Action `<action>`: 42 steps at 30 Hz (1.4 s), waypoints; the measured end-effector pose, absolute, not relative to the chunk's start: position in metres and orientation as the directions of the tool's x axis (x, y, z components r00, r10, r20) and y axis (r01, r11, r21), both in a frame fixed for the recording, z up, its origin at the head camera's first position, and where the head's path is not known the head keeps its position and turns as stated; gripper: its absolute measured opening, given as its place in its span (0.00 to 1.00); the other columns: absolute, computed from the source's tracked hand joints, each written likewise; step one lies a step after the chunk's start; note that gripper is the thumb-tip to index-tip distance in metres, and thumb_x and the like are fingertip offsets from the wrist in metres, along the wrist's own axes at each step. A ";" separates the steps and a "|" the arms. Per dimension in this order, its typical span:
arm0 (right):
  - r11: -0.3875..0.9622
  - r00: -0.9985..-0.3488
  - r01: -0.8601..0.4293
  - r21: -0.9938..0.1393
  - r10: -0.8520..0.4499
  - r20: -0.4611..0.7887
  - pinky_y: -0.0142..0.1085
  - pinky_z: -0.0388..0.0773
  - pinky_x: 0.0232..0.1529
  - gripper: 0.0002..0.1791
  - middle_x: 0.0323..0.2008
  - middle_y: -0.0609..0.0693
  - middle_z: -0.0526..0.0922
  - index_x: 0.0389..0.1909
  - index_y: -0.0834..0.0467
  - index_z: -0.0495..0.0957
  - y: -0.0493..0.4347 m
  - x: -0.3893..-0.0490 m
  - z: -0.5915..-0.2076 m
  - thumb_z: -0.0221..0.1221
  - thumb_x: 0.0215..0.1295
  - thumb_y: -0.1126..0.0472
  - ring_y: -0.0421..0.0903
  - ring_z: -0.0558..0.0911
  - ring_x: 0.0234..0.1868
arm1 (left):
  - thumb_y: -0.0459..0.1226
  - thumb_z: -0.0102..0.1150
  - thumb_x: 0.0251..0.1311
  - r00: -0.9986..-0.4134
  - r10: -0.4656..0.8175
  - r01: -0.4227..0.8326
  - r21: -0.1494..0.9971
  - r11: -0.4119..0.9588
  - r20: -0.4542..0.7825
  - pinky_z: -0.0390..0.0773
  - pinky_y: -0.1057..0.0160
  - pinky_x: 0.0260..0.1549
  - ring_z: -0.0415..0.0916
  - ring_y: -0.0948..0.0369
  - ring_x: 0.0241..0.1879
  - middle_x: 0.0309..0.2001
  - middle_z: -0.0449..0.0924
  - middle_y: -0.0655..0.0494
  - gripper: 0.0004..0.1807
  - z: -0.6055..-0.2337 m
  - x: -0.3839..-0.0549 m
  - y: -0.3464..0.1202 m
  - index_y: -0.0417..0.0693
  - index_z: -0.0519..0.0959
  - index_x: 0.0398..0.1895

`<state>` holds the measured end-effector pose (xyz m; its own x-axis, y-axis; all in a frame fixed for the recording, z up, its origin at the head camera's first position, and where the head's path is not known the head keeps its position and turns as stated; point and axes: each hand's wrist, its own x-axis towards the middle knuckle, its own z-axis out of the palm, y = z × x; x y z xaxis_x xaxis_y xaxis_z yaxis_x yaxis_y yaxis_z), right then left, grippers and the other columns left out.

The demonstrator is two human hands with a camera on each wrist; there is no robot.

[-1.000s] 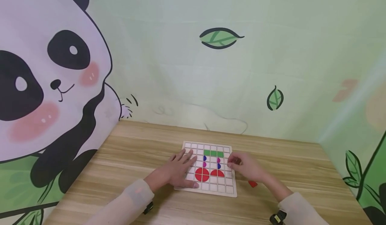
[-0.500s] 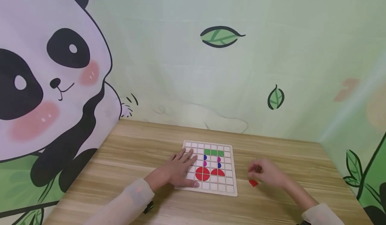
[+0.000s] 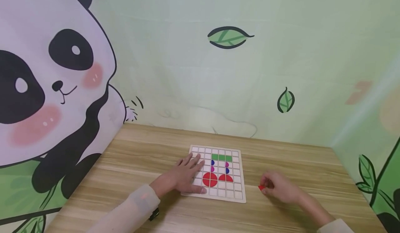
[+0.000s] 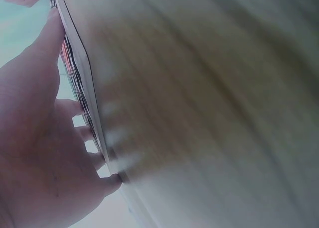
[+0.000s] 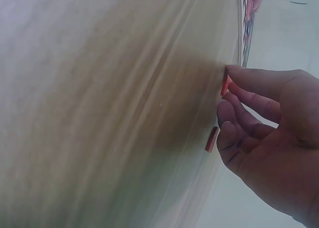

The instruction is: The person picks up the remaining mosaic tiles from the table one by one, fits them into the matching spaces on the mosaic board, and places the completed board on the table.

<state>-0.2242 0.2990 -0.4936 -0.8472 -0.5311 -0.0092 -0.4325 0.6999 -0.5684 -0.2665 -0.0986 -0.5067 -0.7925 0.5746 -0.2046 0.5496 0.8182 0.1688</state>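
A white grid board (image 3: pixel 221 193) lies on the wooden table. It bears a green strip (image 3: pixel 222 157), small blue and pink half-rounds, a full red circle (image 3: pixel 209 179) and a red half circle (image 3: pixel 225 179). Spread over its left side, my left hand (image 3: pixel 186 175) rests with straight fingers; the left wrist view shows the fingertips (image 4: pixel 112 182) at the board's edge. To the right of the board, my right hand (image 3: pixel 279 188) pinches a small flat red piece (image 5: pixel 225 83) between thumb and finger at the table. A second red piece (image 5: pixel 212 139) lies under the curled fingers, hidden in the head view.
The wooden table (image 3: pixel 150 146) meets a green printed backdrop (image 3: pixel 175 69) at its back edge. A large panda (image 3: pixel 62 73) is printed on the left side. Bare wood lies between the board and my right hand.
My right hand has moved from the board's right edge rightward and down to the red piece, which its fingertips now grip. My left hand has stayed on the board.
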 end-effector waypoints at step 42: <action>0.669 -0.846 -0.421 -0.613 -0.533 0.000 0.34 0.79 0.40 0.04 0.36 0.39 0.80 0.45 0.51 0.82 0.204 -0.241 -0.490 0.64 0.76 0.63 0.44 0.78 0.39 | 0.78 0.53 0.59 -0.785 0.587 0.560 0.178 0.809 -0.198 0.48 0.35 0.79 0.34 0.42 0.85 0.87 0.39 0.49 0.62 -0.504 -0.266 -0.098 0.54 0.49 0.88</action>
